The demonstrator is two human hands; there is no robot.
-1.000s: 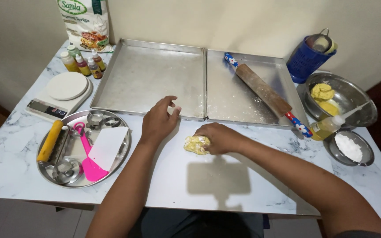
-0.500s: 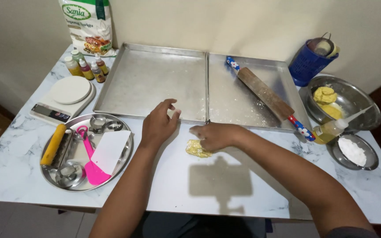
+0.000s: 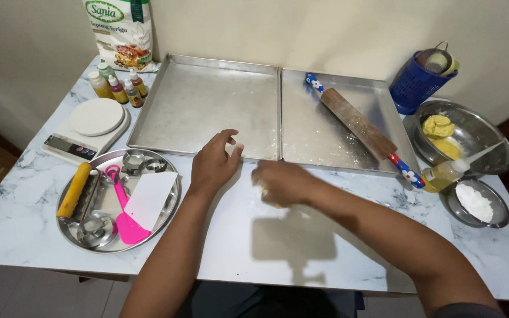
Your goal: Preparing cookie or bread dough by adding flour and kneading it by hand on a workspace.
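The white marble-patterned desk (image 3: 337, 259) carries everything here, and the two shallow square metal baking trays (image 3: 207, 106) sit side by side at its far half, touching along one edge; the right-hand tray holds a long wooden rolling pin with blue flowered handles (image 3: 357, 126) lying aslant, one handle hanging past the tray's near rim. On the near left sits a round metal platter (image 3: 166, 221) loaded with ring cutters, a yellow-handled tool, a pink spatula (image 3: 124, 215) and a white plastic scraper (image 3: 150, 197); behind it stands a white kitchen scale (image 3: 86, 126). To the right a steel bowl of yellow dough (image 3: 472, 138) stands by a small dish of white flour (image 3: 477, 203) and a squeeze bottle of yellow oil (image 3: 443, 175). The left hand (image 3: 212, 165) hovers at the tray's near rim, fingers loosely spread and curled, holding nothing that I can see. The right hand (image 3: 281, 182) is blurred with motion, cupped over the desk just below the trays; a small pale-yellow lump of dough (image 3: 264, 191) barely shows under it, and I cannot tell whether the fingers grip it or only press. As I judge it, the overhanging pin could be knocked by that arm, and the oil bottle, so near the elbow's path, might tip.
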